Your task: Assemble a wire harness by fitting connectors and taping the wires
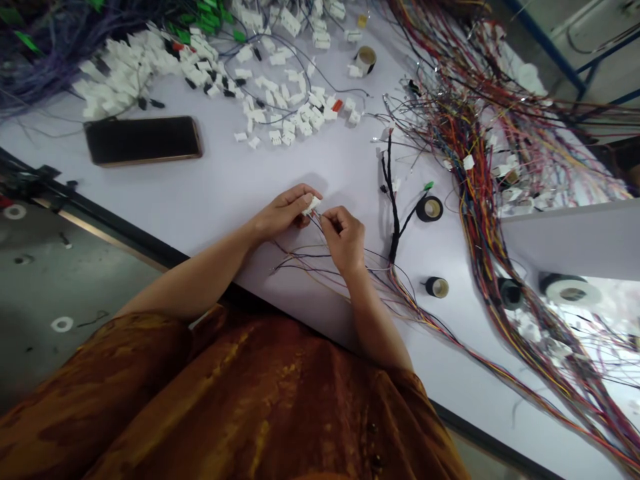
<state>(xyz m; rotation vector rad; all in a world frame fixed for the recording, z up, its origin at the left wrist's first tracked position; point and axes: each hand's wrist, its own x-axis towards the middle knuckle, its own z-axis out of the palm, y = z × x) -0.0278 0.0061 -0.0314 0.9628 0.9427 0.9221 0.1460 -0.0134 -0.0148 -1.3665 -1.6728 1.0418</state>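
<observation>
Right now the left hand point(284, 211) grips a white connector point(311, 205), the right hand point(344, 241) pinches thin wires point(305, 255); one taped harness point(395, 213) looks done, plenty of loose connectors point(303, 120) left

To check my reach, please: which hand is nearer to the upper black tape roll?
Right hand: nearer, to the left of the upper black tape roll in view, pinching wires at a white connector. Left hand: farther left, holding that connector.
</observation>
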